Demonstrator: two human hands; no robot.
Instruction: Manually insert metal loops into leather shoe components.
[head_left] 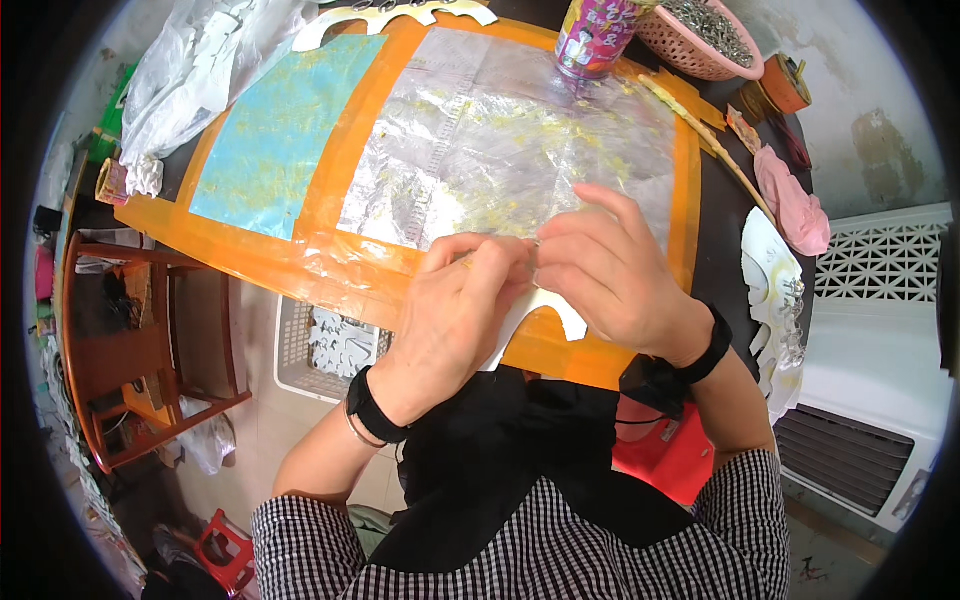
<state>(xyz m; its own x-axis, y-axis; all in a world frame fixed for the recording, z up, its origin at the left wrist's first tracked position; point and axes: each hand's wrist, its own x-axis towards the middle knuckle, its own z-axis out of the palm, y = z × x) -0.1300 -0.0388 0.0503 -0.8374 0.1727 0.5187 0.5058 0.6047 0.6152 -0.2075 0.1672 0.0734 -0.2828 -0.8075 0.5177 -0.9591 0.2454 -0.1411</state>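
My left hand [452, 305] is closed, its thumb and fingers bent together over a white scalloped card [562, 308] at the table's near edge. Close against it, my right hand [612, 272] brings its thumb and some fingertips together, with another finger lifted. Something small and shiny may sit where the fingertips meet, but they hide it. The card's curved cut-outs show below the hands. Under them lies the work surface, edged with orange tape [350, 280] around a silvery sheet [400, 185] with yellow smears.
Far right stand a purple printed cup [597, 38] and a pink basket [680, 45] of metal pieces. A thin stick [735, 165] lies along the right. Scalloped cards [768, 270] with metal pieces hang there. A plastic bag [205, 75] lies far left; a white crate [292, 350] stands below.
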